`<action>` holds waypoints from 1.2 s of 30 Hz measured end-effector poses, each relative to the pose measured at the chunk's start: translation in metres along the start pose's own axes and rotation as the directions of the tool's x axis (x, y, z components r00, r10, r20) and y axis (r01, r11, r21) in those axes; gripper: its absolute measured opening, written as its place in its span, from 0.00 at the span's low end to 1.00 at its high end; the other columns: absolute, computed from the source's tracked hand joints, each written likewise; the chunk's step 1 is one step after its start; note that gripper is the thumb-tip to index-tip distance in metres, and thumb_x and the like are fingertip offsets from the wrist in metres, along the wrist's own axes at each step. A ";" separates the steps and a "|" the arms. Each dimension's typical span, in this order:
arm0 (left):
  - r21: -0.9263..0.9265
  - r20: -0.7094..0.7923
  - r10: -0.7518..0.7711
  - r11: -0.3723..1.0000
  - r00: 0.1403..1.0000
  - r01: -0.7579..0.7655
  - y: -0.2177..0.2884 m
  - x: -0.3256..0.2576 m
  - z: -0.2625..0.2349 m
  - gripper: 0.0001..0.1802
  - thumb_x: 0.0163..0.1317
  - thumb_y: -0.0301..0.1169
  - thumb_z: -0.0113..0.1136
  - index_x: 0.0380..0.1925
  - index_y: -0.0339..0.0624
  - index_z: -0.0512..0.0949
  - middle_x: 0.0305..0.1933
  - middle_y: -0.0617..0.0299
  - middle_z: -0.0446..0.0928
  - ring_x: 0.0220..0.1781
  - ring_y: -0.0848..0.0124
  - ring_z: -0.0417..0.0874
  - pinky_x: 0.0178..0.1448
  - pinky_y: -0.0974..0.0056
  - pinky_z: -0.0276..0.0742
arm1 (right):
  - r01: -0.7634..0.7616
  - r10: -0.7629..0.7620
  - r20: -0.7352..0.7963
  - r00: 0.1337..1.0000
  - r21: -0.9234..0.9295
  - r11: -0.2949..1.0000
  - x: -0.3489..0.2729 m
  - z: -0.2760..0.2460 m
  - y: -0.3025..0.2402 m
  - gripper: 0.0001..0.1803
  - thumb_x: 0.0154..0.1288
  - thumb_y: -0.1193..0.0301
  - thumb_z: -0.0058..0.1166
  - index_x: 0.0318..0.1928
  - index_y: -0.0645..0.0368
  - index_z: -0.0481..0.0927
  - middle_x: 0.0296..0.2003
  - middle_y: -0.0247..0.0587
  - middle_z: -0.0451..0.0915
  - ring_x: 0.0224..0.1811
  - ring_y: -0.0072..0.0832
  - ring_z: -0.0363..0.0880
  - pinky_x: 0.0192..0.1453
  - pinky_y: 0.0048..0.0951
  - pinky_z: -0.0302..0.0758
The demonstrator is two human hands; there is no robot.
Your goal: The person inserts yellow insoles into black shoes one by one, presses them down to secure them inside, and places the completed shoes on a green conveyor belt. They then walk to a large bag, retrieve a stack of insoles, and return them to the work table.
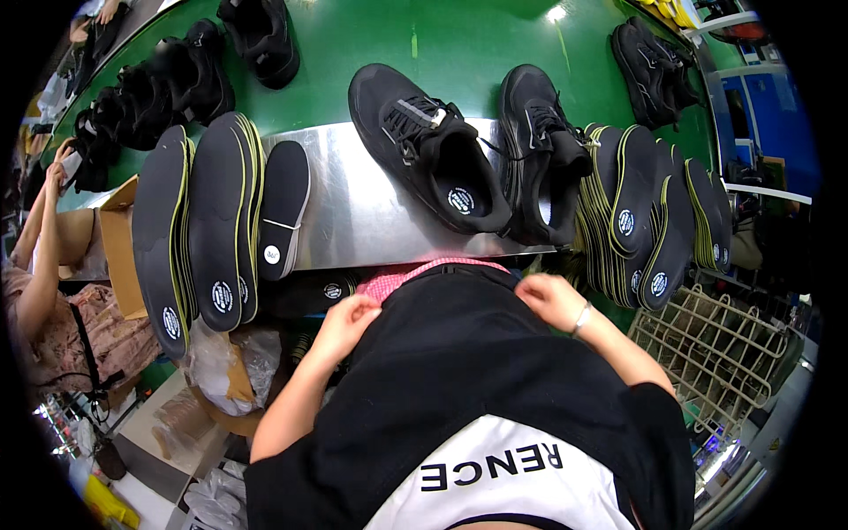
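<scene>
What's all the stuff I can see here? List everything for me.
Shoes on steel plate: two, black, centre; one beside the other.
Insoles, left: a leaning stack, black with yellow-green edges.
Insoles, right: a bigger stack, same colours.
Shoes on green belt: several, black, upper left and upper right.
Wire basket: one, cream, lower right.
Cardboard box: one, brown, left.
Co-worker's arm: far left.
Left hand: bare, at black garment's edge.
Right hand: bare, with a wrist bracelet, same edge.
</scene>
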State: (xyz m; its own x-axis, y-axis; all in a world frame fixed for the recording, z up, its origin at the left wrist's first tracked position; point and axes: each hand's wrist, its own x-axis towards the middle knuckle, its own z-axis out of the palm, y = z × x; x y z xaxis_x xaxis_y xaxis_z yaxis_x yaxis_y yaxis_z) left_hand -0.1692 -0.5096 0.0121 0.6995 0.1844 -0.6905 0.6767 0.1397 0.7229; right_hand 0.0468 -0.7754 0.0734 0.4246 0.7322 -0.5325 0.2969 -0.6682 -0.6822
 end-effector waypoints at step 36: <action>-0.395 0.119 -0.331 0.849 0.936 0.351 -0.010 -0.074 -0.036 0.13 0.58 0.36 0.52 0.37 0.37 0.74 0.31 0.67 0.76 0.32 0.77 0.74 0.38 0.71 0.71 | -0.381 0.193 0.341 0.920 0.896 0.229 -0.075 -0.021 -0.007 0.07 0.58 0.67 0.51 0.27 0.55 0.73 0.22 0.21 0.70 0.23 0.10 0.61 0.28 0.12 0.58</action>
State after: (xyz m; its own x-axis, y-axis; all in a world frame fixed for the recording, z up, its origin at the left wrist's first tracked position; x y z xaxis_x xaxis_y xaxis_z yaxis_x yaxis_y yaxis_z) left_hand -0.2365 -0.4893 0.0568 0.4580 0.0100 -0.8889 0.7291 0.5679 0.3820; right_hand 0.0304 -0.8279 0.1286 0.1561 0.5891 -0.7928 -0.8599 -0.3139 -0.4025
